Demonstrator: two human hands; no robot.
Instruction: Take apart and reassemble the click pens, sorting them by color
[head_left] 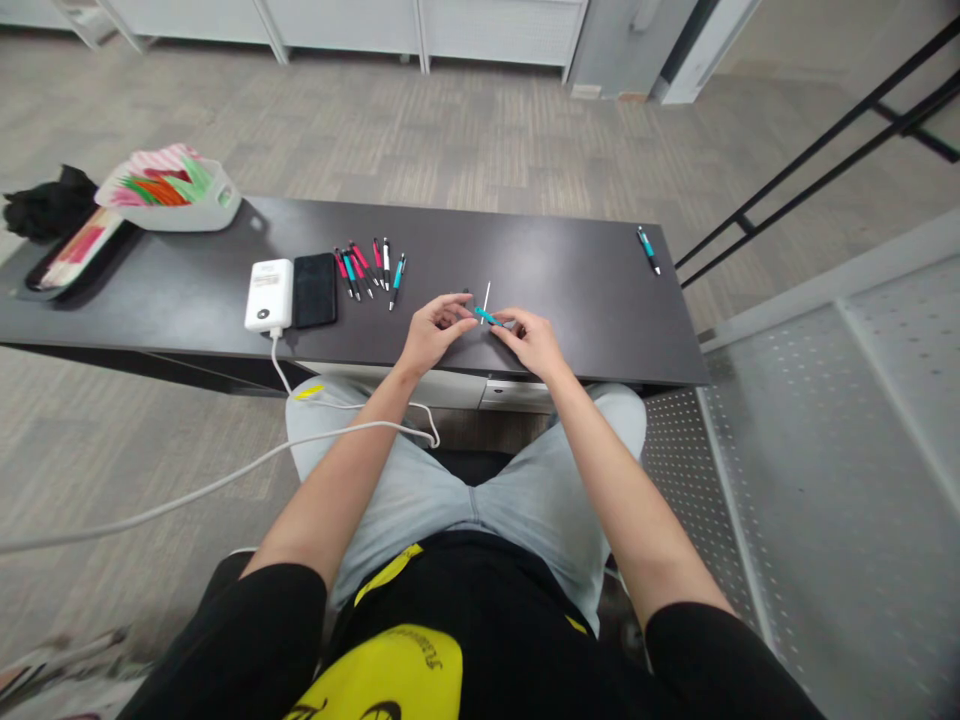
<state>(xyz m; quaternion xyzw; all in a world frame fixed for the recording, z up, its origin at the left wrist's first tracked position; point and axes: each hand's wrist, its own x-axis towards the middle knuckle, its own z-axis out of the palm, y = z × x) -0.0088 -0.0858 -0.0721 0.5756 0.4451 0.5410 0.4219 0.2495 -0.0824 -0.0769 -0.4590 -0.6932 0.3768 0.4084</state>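
My left hand (433,330) and my right hand (531,340) meet over the near edge of a dark table (525,250). Both pinch a small teal pen part (486,316) between their fingertips. A thin white refill (487,296) lies on the table just beyond the hands, next to a small dark piece. Several red, teal and white pens (369,268) lie in a loose row to the left of my left hand. A single teal pen (648,249) rests alone at the far right of the table.
A white power bank (269,294) with a cable and a black phone (314,289) lie left of the pens. A white bin (176,195) of colourful items and a black tray (71,255) sit at the far left. Metal grating lies to the right.
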